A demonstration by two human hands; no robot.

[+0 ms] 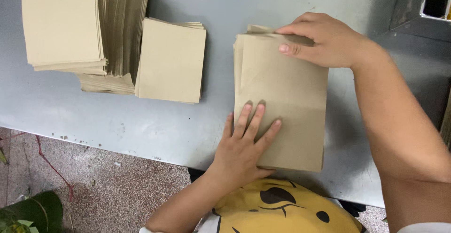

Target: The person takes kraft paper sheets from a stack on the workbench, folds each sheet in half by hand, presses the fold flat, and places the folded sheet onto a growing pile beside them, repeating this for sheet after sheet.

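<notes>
Tall paper stack (63, 23): tan sheets, far left at the back of the grey table (141, 120), untouched. A ragged fan of sheets shows on edge along its right side.

Small paper stack (171, 60): squarish tan pile, just right of the tall stack and touching it; well apart from both hands.

Left hand (242, 150): comes in from the near edge, palm down, fingers spread flat and pointing away from the body. It presses on the lower left part of the paper bag and grips nothing; the wrist lies over the table's near edge.

Paper bag (286, 96): flat tan piece with more layers showing under it at the left and top edges; how many, cannot be told. It lies right of centre on the table, straight in front of the body. Long axis runs from near to far, slightly tilted. Near end under the left hand, far end under the right hand; both hands touch it, one at each end.

Right hand (324, 40): reaches in from the right, forearm slanting along the bag's right side. Fingers curled over the bag's top edge, thumb lying across its face, loosely closed on that edge.

Yellow garment (286, 209): at the bottom, below the table edge.
</notes>
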